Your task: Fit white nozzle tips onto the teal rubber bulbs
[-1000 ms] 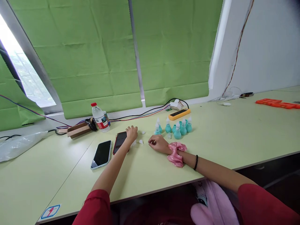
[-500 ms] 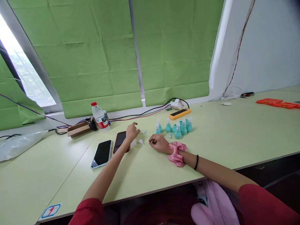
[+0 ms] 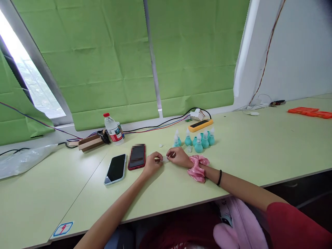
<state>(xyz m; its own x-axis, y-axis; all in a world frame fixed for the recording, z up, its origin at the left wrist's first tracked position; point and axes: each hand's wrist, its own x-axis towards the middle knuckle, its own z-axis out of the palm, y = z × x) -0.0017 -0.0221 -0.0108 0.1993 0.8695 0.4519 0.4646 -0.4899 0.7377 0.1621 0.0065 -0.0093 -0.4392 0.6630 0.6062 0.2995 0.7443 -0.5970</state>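
Note:
Over the table, my left hand (image 3: 153,164) and my right hand (image 3: 179,157) face each other with fingertips pinched. Between them is a small clear plastic piece (image 3: 165,159), gripped from both sides; its exact shape is too small to make out. A pink scrunchie (image 3: 198,168) and a black bracelet (image 3: 220,177) circle my right wrist and forearm. Just beyond my right hand stand several teal squeeze bulbs (image 3: 198,147), most topped with clear pointed nozzles. Near them lies a small translucent cap (image 3: 189,149), and another pale piece (image 3: 160,145) rests behind my hands.
To the left lie a red-cased phone (image 3: 137,157) and a light-cased phone (image 3: 116,169). A water bottle (image 3: 114,130), an open cardboard box (image 3: 90,143) and cables run along the window side. A yellow power strip (image 3: 200,125) sits behind the bulbs; orange parts (image 3: 310,112) lie far right.
My left hand has come back from beside the red-cased phone to meet my right hand. The pale pieces near that phone are gone from there, and a clear piece shows between my fingertips.

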